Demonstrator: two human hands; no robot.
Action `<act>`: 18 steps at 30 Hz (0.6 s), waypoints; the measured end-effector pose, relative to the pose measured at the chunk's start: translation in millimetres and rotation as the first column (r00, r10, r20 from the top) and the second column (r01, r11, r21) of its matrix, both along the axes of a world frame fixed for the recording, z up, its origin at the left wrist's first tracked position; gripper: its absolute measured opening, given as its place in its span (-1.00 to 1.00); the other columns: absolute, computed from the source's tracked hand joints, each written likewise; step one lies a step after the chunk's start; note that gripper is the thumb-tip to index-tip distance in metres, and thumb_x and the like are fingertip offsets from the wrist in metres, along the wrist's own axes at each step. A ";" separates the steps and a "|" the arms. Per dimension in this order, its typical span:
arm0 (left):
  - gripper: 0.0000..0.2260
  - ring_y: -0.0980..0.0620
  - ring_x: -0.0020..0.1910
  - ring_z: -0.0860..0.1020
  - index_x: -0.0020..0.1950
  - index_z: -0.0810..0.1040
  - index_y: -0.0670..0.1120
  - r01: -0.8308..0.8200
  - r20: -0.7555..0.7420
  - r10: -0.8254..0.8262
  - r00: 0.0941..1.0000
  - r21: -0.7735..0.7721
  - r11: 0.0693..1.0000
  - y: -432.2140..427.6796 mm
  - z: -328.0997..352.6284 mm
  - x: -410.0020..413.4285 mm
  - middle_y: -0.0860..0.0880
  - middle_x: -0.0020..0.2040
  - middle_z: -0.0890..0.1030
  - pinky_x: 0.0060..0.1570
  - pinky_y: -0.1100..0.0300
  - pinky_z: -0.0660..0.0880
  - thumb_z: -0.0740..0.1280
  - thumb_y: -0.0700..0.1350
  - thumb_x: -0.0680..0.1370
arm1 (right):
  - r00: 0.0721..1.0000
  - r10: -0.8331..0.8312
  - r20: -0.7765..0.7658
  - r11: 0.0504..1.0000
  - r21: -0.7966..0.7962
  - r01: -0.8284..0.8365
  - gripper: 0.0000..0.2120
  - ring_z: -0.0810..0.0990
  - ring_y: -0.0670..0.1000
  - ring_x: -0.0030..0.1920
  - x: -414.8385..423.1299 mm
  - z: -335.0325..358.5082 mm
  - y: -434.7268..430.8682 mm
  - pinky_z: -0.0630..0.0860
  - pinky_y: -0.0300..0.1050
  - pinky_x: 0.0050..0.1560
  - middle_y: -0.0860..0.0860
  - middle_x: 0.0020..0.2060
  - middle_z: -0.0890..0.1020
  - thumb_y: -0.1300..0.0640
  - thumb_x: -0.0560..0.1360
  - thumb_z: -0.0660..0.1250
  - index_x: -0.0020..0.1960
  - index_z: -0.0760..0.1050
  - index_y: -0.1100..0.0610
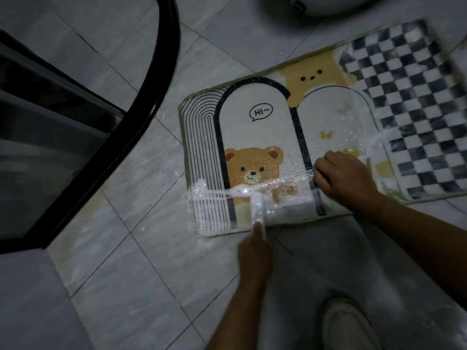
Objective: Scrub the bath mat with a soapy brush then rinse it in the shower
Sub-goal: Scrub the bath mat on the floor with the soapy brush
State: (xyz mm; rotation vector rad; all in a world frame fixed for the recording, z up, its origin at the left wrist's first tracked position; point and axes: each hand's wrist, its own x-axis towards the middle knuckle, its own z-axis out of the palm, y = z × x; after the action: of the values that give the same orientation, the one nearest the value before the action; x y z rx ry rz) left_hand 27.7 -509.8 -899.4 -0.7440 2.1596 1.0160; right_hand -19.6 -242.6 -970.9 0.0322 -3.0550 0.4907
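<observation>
**Fingers at work, rinse yet to come**

Your left hand [255, 251] has its fingers [257, 229] closed round the handle of the white plastic scrubbing brush [258, 209], forefinger laid along the top. Your right hand [343, 176] sits knuckles up with its fingers curled down onto the mat. Whether they pinch something dark or only press, you cannot tell from here.

Largest is the pale grey glazed tile floor [126, 261], wet and streaked with white near you. To your left stands the shower enclosure with its curved black frame and dark glass [154, 97].

The rectangular printed bath mat, cream with brown bears, black arches and a black-and-white chequered end [255, 137], lies flat on the floor in front of you, just beside that frame. The brush head rests on its near edge. White soap foam [202, 190] runs in a band along that edge and thins towards the chequered end, so the scrub looks partway done.

Expect the mat to be limp, heavy with water and slick with soap. When it is time to rinse, take it by the two corners of one short edge, not the middle, and mind your footing on the tiles.

Count: one mat, one brush, two hands, both on the mat's near side.
</observation>
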 end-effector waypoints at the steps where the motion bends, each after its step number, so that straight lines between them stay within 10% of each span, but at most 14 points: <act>1: -0.64 -0.05 -0.26 0.64 0.29 0.58 -0.11 -0.003 -0.006 0.003 1.000 -0.031 1.000 -16.9 -3.1 -5.4 -0.12 -0.14 0.66 -0.29 0.09 0.62 0.13 0.08 0.73 | 1.000 0.007 -0.001 1.000 -0.002 -0.007 -0.92 0.37 0.04 -0.22 0.3 0.8 -0.2 0.37 0.01 -0.16 0.03 -0.20 0.43 0.10 0.60 0.28 -0.04 0.46 0.11; 6: -0.45 -0.04 -0.45 0.48 -0.19 0.60 -0.17 -0.227 -0.033 0.229 0.973 0.062 0.972 -52.9 4.3 -20.0 -0.15 -0.37 0.57 -0.42 0.17 0.39 0.15 0.24 0.68 | 1.000 -0.003 -0.027 0.999 -0.032 0.002 -0.92 0.34 0.01 -0.21 -0.3 0.2 -2.1 0.37 0.01 -0.14 0.01 -0.20 0.41 0.11 0.57 0.32 -0.04 0.45 0.10; 14: -0.53 0.06 -0.51 0.40 -0.18 0.49 -0.05 0.092 0.146 -0.131 0.981 0.248 0.964 49.2 6.5 -7.2 -0.04 -0.36 0.48 -0.44 0.18 0.37 0.08 0.26 0.69 | 0.999 0.011 -0.047 0.995 -0.095 -0.015 -0.93 0.38 0.02 -0.22 -3.6 1.7 3.8 0.27 -0.07 -0.20 0.03 -0.19 0.46 0.13 0.57 0.34 -0.04 0.50 0.14; 18: -0.59 0.03 -0.52 0.28 -0.18 0.50 -0.11 -0.172 0.228 0.072 0.971 0.457 0.873 -8.3 10.9 -18.4 -0.05 -0.39 0.40 -0.56 0.22 0.26 0.19 0.16 0.69 | 0.999 -0.037 -0.030 0.982 -0.188 0.031 -0.89 0.37 0.05 -0.25 11.8 12.1 21.2 0.29 -0.06 -0.27 0.01 -0.22 0.39 0.16 0.58 0.31 -0.10 0.44 0.13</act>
State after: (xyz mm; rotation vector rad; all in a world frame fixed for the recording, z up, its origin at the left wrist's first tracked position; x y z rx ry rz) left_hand 9.3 -518.1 -888.5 -0.7134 1.6069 1.4012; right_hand -7.9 -221.5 -958.8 -0.0189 -2.9566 0.7653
